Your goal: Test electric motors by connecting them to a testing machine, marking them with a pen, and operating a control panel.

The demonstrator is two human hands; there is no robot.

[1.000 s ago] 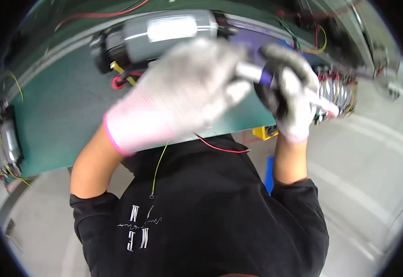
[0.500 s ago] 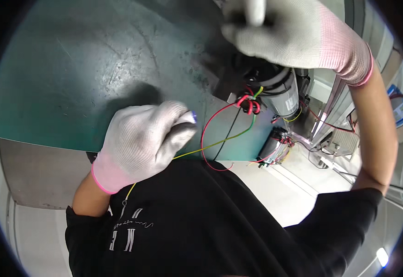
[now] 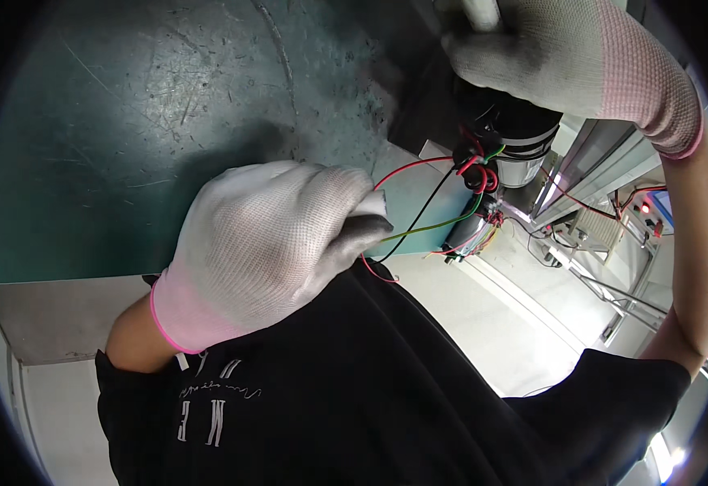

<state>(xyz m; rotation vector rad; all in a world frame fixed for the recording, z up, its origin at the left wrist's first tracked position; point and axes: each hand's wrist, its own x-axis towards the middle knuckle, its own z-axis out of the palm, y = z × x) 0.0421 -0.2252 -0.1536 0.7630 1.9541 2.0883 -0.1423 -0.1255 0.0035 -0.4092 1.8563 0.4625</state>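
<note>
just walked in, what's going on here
A gloved person is at a green bench. Their right hand grips a white stick near a dark cylinder; whether the hand touches it is unclear. Their left hand is closed around a small pale thing, mostly hidden. Wires trail from the cylinder's end toward that hand.

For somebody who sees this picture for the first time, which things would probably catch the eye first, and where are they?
Probably the left hand in its pale, pink-cuffed glove, large left of centre, pinching a small whitish piece. Next, the similarly gloved right hand at the upper right, gripping a white stick. Then perhaps the bright red wire, curving between the left hand and the dark cylinder below the right hand.
</note>
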